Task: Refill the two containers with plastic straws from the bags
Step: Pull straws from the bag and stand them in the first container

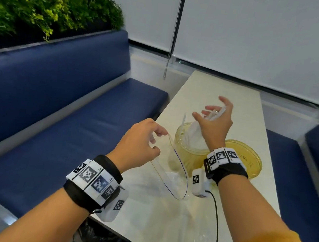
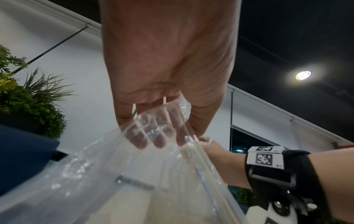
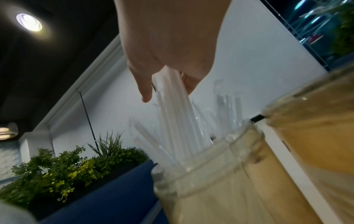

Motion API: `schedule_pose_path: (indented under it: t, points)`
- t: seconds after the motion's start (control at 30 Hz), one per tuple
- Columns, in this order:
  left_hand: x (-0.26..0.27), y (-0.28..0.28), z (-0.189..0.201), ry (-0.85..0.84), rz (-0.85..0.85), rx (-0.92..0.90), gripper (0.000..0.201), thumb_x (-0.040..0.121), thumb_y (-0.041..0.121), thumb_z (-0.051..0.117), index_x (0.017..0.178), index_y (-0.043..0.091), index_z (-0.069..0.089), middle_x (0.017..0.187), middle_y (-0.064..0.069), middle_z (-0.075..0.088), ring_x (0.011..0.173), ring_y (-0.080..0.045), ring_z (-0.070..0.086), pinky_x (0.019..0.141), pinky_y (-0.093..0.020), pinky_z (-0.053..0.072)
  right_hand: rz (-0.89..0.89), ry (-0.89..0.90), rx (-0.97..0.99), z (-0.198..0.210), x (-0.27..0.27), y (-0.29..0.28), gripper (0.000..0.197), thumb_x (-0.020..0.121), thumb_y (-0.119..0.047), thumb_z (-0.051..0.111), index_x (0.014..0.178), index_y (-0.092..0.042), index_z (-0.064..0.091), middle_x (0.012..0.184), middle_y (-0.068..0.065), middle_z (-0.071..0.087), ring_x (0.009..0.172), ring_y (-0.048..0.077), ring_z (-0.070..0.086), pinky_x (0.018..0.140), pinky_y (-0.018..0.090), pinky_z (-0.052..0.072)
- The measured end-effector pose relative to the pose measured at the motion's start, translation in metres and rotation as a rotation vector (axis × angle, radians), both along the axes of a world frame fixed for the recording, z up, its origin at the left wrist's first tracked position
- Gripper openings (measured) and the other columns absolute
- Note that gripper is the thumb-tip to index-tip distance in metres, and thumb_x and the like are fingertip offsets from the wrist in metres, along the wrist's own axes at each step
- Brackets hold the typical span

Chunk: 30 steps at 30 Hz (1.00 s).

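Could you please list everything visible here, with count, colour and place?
straws: one bunch, translucent white, held over the left container
containers: two, yellowish clear, side by side on the table
bag: one, clear, hanging open at the near table
table: one, cream, between the benches
benches: two, dark blue, either side
plants: a bank, green, behind the left bench
blinds: white, far wall
left hand: pinches the bag's rim
right hand: holds the straws

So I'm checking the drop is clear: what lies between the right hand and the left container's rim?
Only the straws: the right hand grips a bunch whose lower ends already stand inside the container, best seen in the right wrist view.
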<state>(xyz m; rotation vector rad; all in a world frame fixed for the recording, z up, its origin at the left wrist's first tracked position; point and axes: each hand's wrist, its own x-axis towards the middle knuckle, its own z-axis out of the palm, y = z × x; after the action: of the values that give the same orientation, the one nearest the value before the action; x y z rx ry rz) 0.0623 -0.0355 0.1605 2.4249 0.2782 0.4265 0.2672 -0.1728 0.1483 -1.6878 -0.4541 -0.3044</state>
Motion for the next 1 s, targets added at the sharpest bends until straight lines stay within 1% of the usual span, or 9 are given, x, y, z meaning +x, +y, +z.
schedule_pose_path:
  t: [0.1, 0.2, 0.3, 0.37, 0.47, 0.67, 0.8, 0.9, 1.0]
  points:
    - [0.001, 0.000, 0.002, -0.007, -0.003, -0.004, 0.045, 0.079, 0.015, 0.073, 0.120, 0.031, 0.065, 0.109, 0.013, 0.057, 0.089, -0.006, 0.064, 0.082, -0.028, 0.058, -0.050, -0.118, -0.005, 0.018, 0.006, 0.002, 0.068, 0.075, -0.023, 0.087, 0.128, -0.032, 0.045, 0.108, 0.000, 0.063, 0.089, 0.007, 0.067, 0.072, 0.013, 0.056]
    - [0.002, 0.000, 0.004, -0.009, -0.003, -0.013, 0.044, 0.080, 0.015, 0.073, 0.120, 0.031, 0.065, 0.110, 0.012, 0.058, 0.089, -0.006, 0.064, 0.082, -0.030, 0.058, -0.116, -0.252, -0.202, 0.018, 0.011, 0.004, 0.023, 0.095, -0.034, 0.063, 0.110, -0.017, 0.068, 0.100, 0.002, 0.071, 0.088, 0.013, 0.067, 0.078, 0.031, 0.057]
    - [0.002, -0.001, 0.006, -0.008, -0.005, -0.028, 0.045, 0.080, 0.011, 0.073, 0.121, 0.029, 0.065, 0.112, 0.010, 0.058, 0.091, -0.008, 0.064, 0.084, -0.032, 0.059, -0.053, -0.266, -0.657, -0.005, 0.011, 0.003, 0.046, 0.107, -0.030, 0.039, 0.085, -0.003, 0.068, 0.087, 0.015, 0.070, 0.082, 0.030, 0.063, 0.080, 0.044, 0.053]
    - [0.002, -0.001, 0.007, -0.003, -0.009, -0.036, 0.046, 0.080, 0.008, 0.073, 0.121, 0.029, 0.065, 0.113, 0.010, 0.058, 0.092, -0.009, 0.064, 0.084, -0.032, 0.060, 0.030, -0.293, -0.887, -0.017, 0.004, -0.001, 0.044, 0.107, -0.024, 0.035, 0.092, 0.000, 0.068, 0.099, 0.021, 0.068, 0.099, 0.038, 0.061, 0.089, 0.044, 0.050]
    - [0.003, -0.003, 0.010, -0.002, -0.015, -0.040, 0.047, 0.081, 0.007, 0.072, 0.121, 0.030, 0.065, 0.113, 0.011, 0.057, 0.093, -0.010, 0.064, 0.084, -0.030, 0.059, -0.044, -0.296, -0.851, -0.011, 0.001, -0.003, 0.050, 0.106, -0.030, 0.035, 0.082, -0.003, 0.070, 0.089, 0.016, 0.070, 0.098, 0.035, 0.064, 0.074, 0.034, 0.046]
    - [0.006, -0.003, 0.015, 0.027, -0.042, -0.031, 0.055, 0.078, 0.001, 0.068, 0.124, 0.030, 0.063, 0.114, 0.014, 0.054, 0.098, -0.009, 0.063, 0.085, -0.032, 0.059, 0.153, -0.539, -1.003, 0.003, 0.009, 0.022, 0.045, 0.108, -0.032, 0.037, 0.142, -0.010, 0.055, 0.150, 0.009, 0.050, 0.143, 0.028, 0.039, 0.117, 0.042, 0.029]
    - [0.005, -0.005, 0.020, 0.096, -0.102, -0.017, 0.067, 0.075, -0.004, 0.065, 0.134, 0.027, 0.057, 0.123, 0.014, 0.051, 0.110, -0.010, 0.058, 0.086, -0.028, 0.057, 0.186, -0.552, -1.413, -0.009, 0.011, 0.013, 0.046, 0.107, -0.037, 0.030, 0.130, -0.013, 0.062, 0.138, 0.008, 0.057, 0.134, 0.027, 0.044, 0.111, 0.044, 0.033]
    - [0.006, -0.008, 0.021, 0.116, -0.139, -0.021, 0.075, 0.075, -0.006, 0.065, 0.141, 0.025, 0.051, 0.131, 0.013, 0.048, 0.117, -0.011, 0.055, 0.086, -0.022, 0.052, 0.072, -0.490, -1.111, 0.014, -0.002, -0.001, 0.040, 0.103, -0.042, 0.045, 0.121, -0.018, 0.071, 0.128, 0.005, 0.065, 0.121, 0.027, 0.056, 0.100, 0.042, 0.044]
    - [0.011, -0.010, 0.021, 0.123, -0.149, -0.023, 0.080, 0.075, -0.007, 0.066, 0.147, 0.021, 0.045, 0.138, 0.008, 0.045, 0.123, -0.015, 0.052, 0.086, -0.021, 0.047, 0.088, -0.411, -0.933, 0.049, -0.028, -0.017, 0.033, 0.092, -0.034, 0.057, 0.073, -0.012, 0.072, 0.075, 0.006, 0.071, 0.073, 0.027, 0.065, 0.061, 0.029, 0.047]
